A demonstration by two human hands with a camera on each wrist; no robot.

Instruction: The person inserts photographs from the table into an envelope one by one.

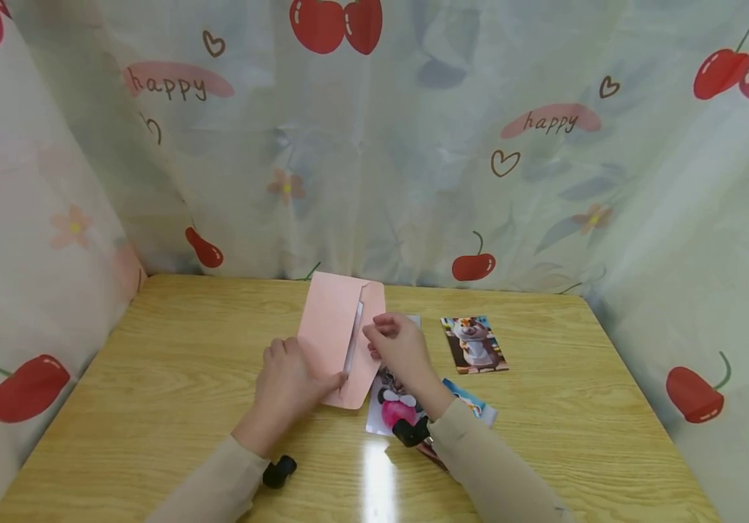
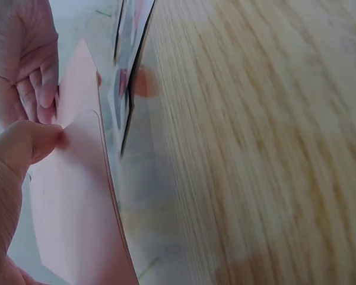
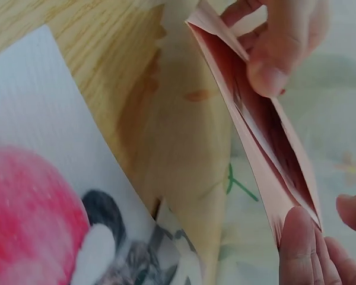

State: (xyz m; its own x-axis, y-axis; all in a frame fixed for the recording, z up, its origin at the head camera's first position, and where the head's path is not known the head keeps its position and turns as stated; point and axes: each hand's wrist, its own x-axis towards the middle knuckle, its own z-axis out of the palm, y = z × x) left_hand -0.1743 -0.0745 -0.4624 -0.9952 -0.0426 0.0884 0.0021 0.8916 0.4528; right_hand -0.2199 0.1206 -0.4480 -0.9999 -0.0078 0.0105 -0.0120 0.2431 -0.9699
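A pink envelope [image 1: 331,312] is held up over the table by my left hand [image 1: 289,381], which grips its lower left side with the thumb at the mouth. In the right wrist view, the left thumb [image 3: 267,77] draws one side outward and the envelope's mouth gapes. A pale paper edge [image 1: 354,341] shows inside. My right hand [image 1: 403,349] is at the flap side; in the right wrist view its fingers [image 3: 298,237] rest against the envelope's edge, while the thumb stands apart from it.
A photo card of a cartoon animal [image 1: 476,345] lies on the wooden table [image 1: 184,363] to the right. Under the right forearm are a white-edged card with a pink ball shape [image 1: 398,412] and a blue card [image 1: 468,396]. A cherry-print curtain [image 1: 361,181] surrounds the table's back and sides.
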